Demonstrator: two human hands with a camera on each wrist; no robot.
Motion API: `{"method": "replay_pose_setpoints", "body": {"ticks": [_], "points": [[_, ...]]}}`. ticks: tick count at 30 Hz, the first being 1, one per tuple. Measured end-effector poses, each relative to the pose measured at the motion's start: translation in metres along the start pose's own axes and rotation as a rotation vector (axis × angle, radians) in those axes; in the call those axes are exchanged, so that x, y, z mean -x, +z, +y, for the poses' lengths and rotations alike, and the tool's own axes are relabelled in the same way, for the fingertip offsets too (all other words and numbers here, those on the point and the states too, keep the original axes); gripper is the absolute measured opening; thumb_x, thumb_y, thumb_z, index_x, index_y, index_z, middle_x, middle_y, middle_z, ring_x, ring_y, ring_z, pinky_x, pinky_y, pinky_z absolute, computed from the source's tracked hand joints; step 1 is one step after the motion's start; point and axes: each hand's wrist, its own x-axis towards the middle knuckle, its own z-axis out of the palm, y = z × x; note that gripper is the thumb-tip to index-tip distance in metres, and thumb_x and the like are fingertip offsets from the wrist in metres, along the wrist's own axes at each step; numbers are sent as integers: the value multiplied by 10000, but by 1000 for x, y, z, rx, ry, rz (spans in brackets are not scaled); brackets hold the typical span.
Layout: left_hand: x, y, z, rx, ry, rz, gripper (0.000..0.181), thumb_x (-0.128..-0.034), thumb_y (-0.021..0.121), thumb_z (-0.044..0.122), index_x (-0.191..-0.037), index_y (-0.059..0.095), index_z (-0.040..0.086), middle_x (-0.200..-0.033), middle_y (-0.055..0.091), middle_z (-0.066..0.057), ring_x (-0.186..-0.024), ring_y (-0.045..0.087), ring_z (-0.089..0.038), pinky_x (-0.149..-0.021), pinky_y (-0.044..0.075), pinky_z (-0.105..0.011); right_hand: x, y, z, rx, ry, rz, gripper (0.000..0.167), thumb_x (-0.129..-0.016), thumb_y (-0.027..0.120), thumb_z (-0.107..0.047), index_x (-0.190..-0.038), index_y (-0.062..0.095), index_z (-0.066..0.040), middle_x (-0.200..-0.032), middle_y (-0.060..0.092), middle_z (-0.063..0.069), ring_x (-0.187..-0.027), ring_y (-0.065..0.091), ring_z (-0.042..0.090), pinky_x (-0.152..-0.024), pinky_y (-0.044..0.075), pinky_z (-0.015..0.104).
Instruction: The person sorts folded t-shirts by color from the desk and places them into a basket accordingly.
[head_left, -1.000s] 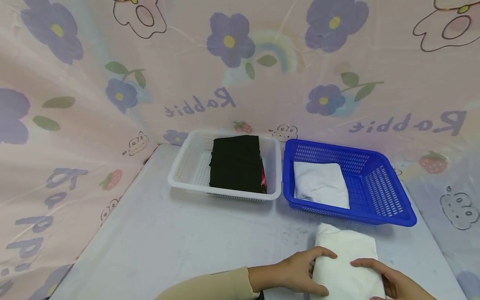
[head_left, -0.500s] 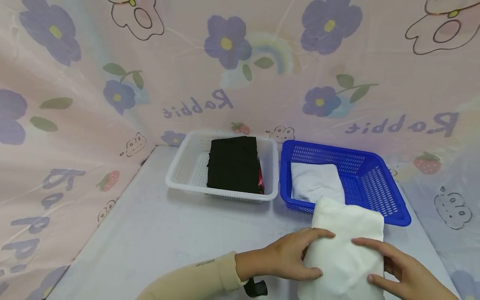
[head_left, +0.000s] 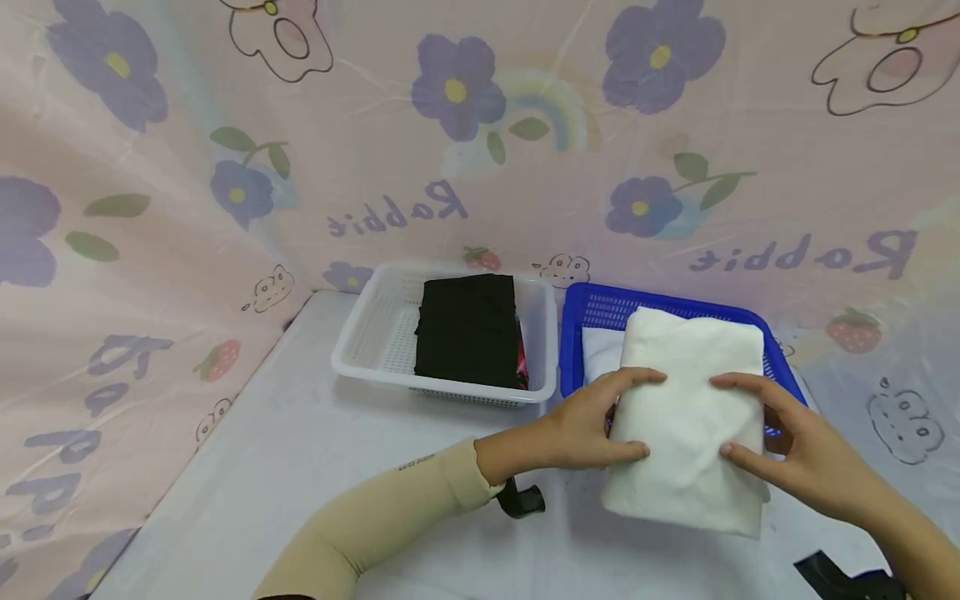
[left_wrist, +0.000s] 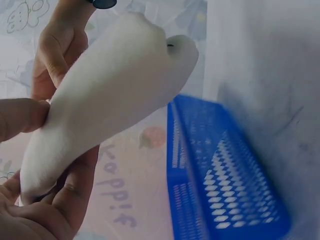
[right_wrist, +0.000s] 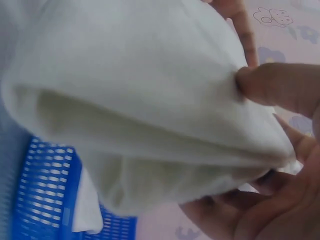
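Note:
A folded white cloth (head_left: pixel 690 425), perhaps a garment, hangs in the air over the near side of the blue basket (head_left: pixel 675 300). The left hand (head_left: pixel 600 417) grips its left edge, thumb on top and fingers curled underneath, as the left wrist view shows. On the opposite edge the right hand (head_left: pixel 802 450) holds it the same way; the right wrist view shows the thumb above the layered folds (right_wrist: pixel 150 150) and fingers below. Inside the blue basket lies another folded white cloth (head_left: pixel 600 350), mostly hidden behind the held one.
Left of the blue basket stands a white basket (head_left: pixel 367 333) holding a folded black cloth (head_left: pixel 465 333) and a bit of red patterned fabric (head_left: pixel 522 362). A patterned curtain (head_left: pixel 300 167) rises behind the white-covered table (head_left: pixel 300 492). Black straps (head_left: pixel 521 500) hang at the wrists.
Both hands have lifted the folded white cloth off the table and carried it forward, up over the blue basket. The baskets have stayed in place.

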Motion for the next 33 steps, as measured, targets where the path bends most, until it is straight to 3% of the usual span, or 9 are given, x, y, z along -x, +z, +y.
{"method": "replay_pose_setpoints", "body": {"ticks": [3,6,10,12,14,18,22,29,33], "points": [[-16,-13,2,18,-30,20,765,-839,740,111,-1457,310,247,-1392,421,-26,-1042,511,-47,-745,499,-117,-20,-9,0,7,-38,13,801,-760,770,37,-1443,374,-99,-1235,379,-214,-805,592,-58,-532,528,250],[-32,-26,-1,50,-72,48,779,-837,741,97,-1458,302,263,-1403,415,-28,-1039,539,-69,-736,519,-155,-43,-20,4,35,-36,9,786,-769,769,23,-1435,367,-94,-1275,437,-53,-765,601,-25,-512,514,247],[-53,-39,-15,38,-111,87,790,-837,743,104,-1464,294,278,-1426,411,-19,-1070,546,-100,-734,526,-189,-74,-30,14,47,29,-26,732,-817,752,-45,-1428,354,-102,-1284,420,272,-846,659,267,-527,517,255],[-63,-45,-22,-9,-128,95,792,-839,745,122,-1467,290,284,-1430,417,-14,-1088,541,-109,-738,522,-192,-87,-31,19,42,58,-39,703,-839,740,-79,-1424,350,-104,-1309,406,290,-917,625,444,-549,528,270],[-72,-49,-31,-69,-133,92,793,-840,748,141,-1471,287,277,-1436,424,-24,-1112,539,-120,-750,516,-192,-97,-31,25,35,73,-47,684,-853,732,-108,-1419,349,-100,-1331,392,302,-980,588,521,-573,539,290],[-88,-54,-49,-151,-147,67,782,-839,754,189,-1463,291,279,-1426,453,-47,-1127,552,-132,-771,508,-200,-110,-25,39,22,119,-63,671,-865,727,-166,-1411,341,-101,-1339,388,296,-1022,572,522,-604,556,318],[-98,-55,-69,-161,-176,50,738,-836,760,224,-1430,330,301,-1409,488,-49,-1142,560,-128,-806,502,-212,-120,-16,56,11,195,-105,703,-876,721,-256,-1428,305,-125,-1304,414,289,-1001,581,453,-624,561,335],[-102,-51,-100,-115,-281,69,634,-818,779,261,-1352,446,338,-1446,461,18,-1225,518,-131,-886,491,-257,-130,5,86,-33,253,-158,755,-875,717,-314,-1449,267,-120,-1316,434,299,-1021,587,395,-696,564,358],[-103,-50,-108,-115,-331,78,606,-812,785,260,-1331,478,327,-1453,463,7,-1253,499,-144,-926,478,-279,-135,13,96,-66,273,-171,785,-874,719,-308,-1464,243,-105,-1298,455,308,-991,612,378,-708,561,357]]}}
